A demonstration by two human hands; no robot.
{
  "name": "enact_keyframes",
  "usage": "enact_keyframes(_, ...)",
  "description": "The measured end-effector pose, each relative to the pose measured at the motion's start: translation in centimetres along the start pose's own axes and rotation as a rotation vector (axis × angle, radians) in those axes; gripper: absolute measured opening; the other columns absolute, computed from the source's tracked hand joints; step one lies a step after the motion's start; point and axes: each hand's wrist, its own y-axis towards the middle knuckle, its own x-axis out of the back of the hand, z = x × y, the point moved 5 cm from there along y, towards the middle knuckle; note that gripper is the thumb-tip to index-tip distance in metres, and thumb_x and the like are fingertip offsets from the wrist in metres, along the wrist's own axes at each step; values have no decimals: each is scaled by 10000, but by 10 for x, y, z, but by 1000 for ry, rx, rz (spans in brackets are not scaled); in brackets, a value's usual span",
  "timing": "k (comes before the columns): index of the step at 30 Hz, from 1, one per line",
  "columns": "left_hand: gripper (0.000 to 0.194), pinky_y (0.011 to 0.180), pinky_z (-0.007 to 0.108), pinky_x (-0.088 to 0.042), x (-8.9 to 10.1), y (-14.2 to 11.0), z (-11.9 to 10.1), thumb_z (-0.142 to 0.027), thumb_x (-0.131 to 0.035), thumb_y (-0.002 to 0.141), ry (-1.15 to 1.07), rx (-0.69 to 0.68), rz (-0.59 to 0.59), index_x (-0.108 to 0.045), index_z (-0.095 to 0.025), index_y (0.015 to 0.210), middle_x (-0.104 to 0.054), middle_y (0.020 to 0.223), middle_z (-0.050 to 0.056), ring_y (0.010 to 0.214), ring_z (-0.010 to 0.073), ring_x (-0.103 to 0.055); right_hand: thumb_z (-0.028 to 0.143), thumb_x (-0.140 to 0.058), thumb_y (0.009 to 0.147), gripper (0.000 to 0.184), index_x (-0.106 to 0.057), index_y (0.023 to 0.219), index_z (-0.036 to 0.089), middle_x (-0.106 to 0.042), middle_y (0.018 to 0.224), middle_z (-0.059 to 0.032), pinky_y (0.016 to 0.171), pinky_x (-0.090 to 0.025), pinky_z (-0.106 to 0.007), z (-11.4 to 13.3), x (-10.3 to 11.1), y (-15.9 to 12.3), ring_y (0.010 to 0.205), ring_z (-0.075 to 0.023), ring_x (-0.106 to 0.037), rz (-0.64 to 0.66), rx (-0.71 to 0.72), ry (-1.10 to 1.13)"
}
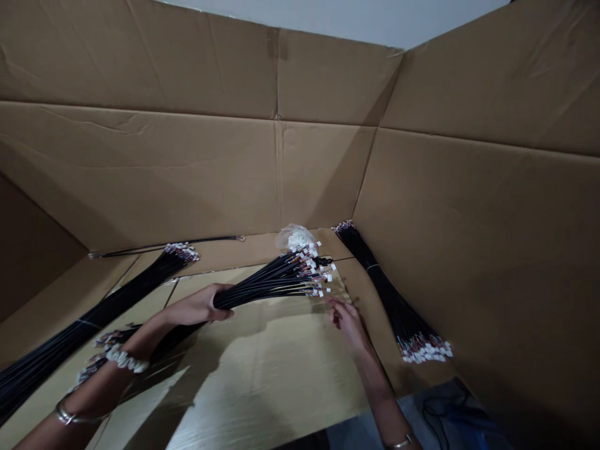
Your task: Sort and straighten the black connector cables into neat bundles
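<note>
My left hand (206,305) is closed around the middle of a bundle of black cables (262,280). The cables fan out to the right, ending in coloured wires with white connectors (321,275). Their other ends stick out behind my left forearm at the lower left. My right hand (345,319) is just right of and below the connectors, its fingers loosely bent and apart, with nothing visible in them. Behind the connector ends sits a clear plastic bag (296,237) of small white pieces.
A tied black cable bundle (117,300) lies at the left, another (384,281) along the right wall. A few loose cables (164,247) lie at the back. Tall cardboard walls (187,156) surround the cardboard work surface (267,369). A dark cord (435,419) lies at the lower right.
</note>
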Motion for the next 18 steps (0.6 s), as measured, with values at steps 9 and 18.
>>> enact_keyframes(9,334,462,196,-291,3,1,5,-438,-623,572,-167,136,133,-487,-198,760,-458,506,-91,486,105,-409,185,-466,861,256,-696,750,205,-712,858,-76,749,-428,-285,19,24,4,826,-206,-624,-163,386,-1180)
enact_keyframes(18,284,491,197,-291,-1,7,9,-405,-599,583,-161,134,189,-480,-203,743,-456,500,-96,493,98,-405,222,-460,921,254,-711,927,185,-701,977,-107,847,-387,-350,45,31,12,912,-247,-554,-345,693,-1318)
